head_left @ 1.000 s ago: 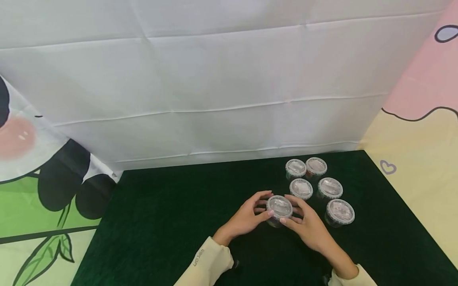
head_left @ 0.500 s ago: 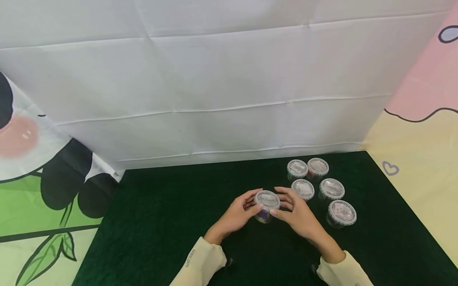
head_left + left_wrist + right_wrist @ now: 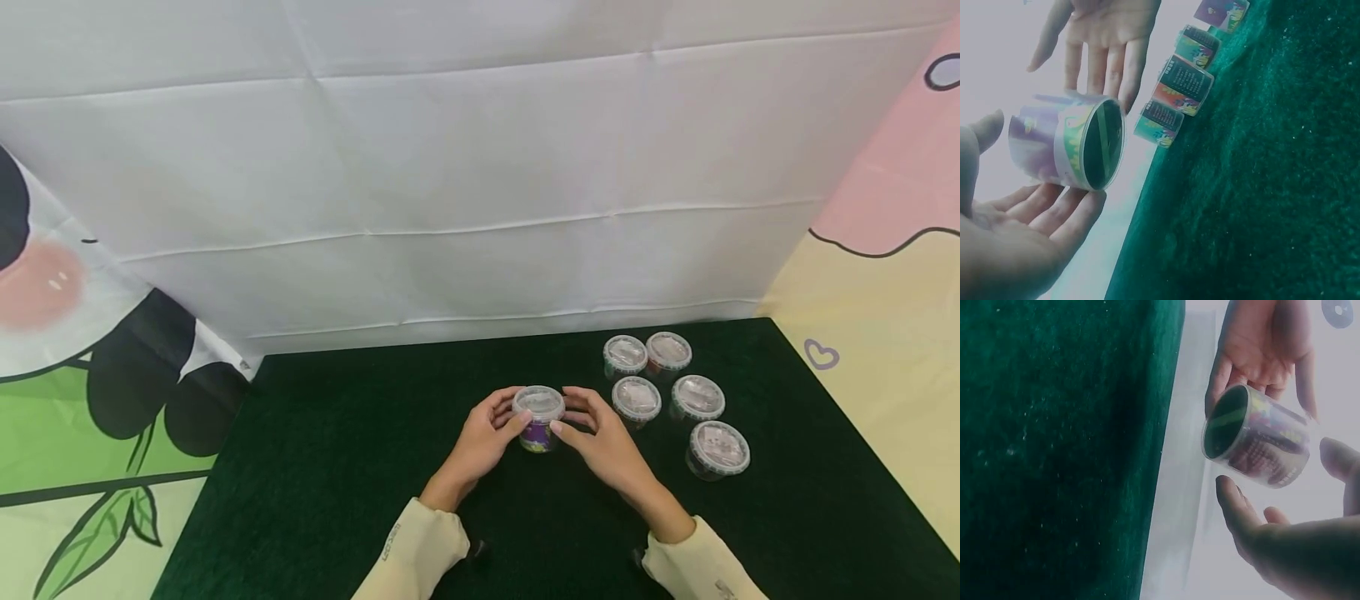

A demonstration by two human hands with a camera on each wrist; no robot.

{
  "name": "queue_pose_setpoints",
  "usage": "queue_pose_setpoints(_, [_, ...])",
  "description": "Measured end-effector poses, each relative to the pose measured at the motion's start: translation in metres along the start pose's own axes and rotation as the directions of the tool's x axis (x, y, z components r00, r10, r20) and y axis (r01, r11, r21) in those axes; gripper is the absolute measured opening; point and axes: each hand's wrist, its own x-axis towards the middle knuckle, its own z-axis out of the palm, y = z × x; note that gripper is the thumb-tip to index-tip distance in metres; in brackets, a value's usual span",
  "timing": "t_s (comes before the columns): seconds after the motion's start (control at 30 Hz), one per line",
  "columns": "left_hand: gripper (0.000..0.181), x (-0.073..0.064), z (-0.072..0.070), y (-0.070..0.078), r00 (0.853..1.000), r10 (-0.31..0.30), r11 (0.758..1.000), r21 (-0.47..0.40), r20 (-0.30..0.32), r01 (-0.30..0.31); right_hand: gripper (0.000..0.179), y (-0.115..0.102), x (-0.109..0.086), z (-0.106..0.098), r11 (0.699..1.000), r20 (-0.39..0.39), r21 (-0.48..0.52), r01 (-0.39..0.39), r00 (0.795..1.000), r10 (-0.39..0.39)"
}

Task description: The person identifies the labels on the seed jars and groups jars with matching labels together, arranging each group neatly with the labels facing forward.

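Note:
A small round plastic tub [image 3: 537, 431] with a clear lid and a purple label is upright above the green cloth, between both hands. Its underside shows in both wrist views. My left hand [image 3: 480, 446] holds it from the left, thumb at the front and fingers curving around the far side. My right hand [image 3: 603, 446] is close on the other side, its fingers extended beside the tub. In the right wrist view a narrow gap shows between the right fingers [image 3: 1232, 494] and the tub [image 3: 1266, 440].
Several similar lidded tubs stand to the right: a foremost tub [image 3: 717, 450], a tub beside the right hand [image 3: 636, 400] and others behind. A dark green cloth [image 3: 360, 433] covers the table. A white sheet [image 3: 450, 167] hangs behind, with printed cloths at both sides.
Both hands and the tub have moved left, away from the group of tubs, and slightly farther back. More of the purple label shows now. The other tubs stay in place.

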Motion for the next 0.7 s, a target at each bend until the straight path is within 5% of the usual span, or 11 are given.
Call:
queue_pose_setpoints(0.43, [0.052,-0.001,0.002,-0.002,0.99,-0.038,0.999,-0.01,-0.136,0.037,0.053,0.004,0.011,0.016,1.0,0.032,-0.004,-0.016,0.999,0.016])
queue_pose_setpoints(0.7, [0.048,-0.002,-0.001,-0.003,0.989,-0.075,0.996,-0.051,-0.126,0.069,0.051,0.009,0.017,0.017,0.999,0.075,0.017,-0.029,0.997,0.028])
